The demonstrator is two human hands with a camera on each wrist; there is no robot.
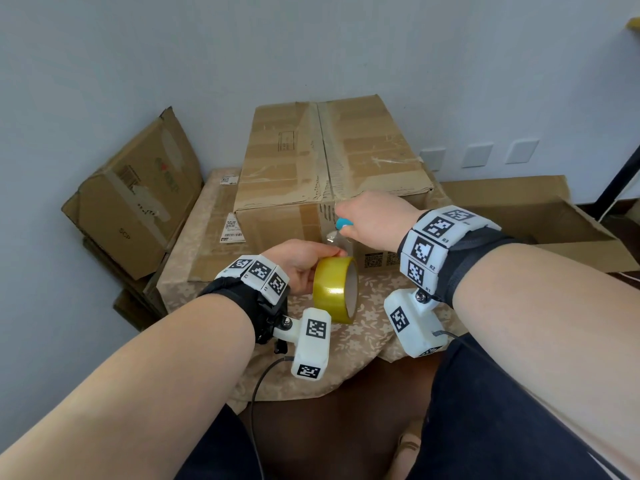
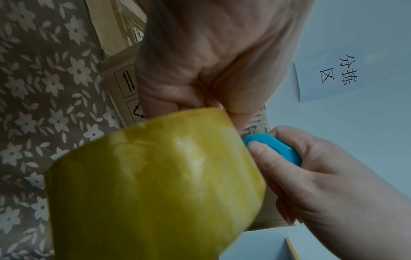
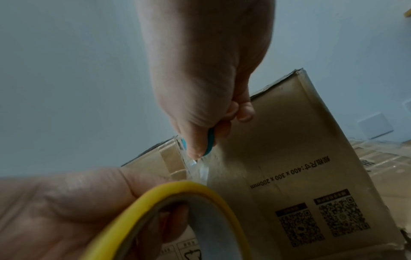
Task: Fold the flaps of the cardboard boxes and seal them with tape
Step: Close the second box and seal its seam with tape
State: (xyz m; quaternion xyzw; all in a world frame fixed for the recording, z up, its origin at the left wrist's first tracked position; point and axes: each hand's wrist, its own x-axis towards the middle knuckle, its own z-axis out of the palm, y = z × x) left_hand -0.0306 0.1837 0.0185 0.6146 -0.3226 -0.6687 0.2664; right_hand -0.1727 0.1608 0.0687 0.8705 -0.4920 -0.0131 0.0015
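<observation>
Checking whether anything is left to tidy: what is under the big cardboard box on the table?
The cardboard box sits on flattened cardboard bearing shipping labels, over a floral tablecloth. What lies directly beneath the box's middle is covered.

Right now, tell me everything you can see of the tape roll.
The tape roll is a wide yellowish translucent roll on a pale cardboard core, held on edge in front of the closed box, above the flowered cloth. The left hand grips it. A clear strip runs from it up the box's front, where the right hand holds a blue cutter.
</observation>
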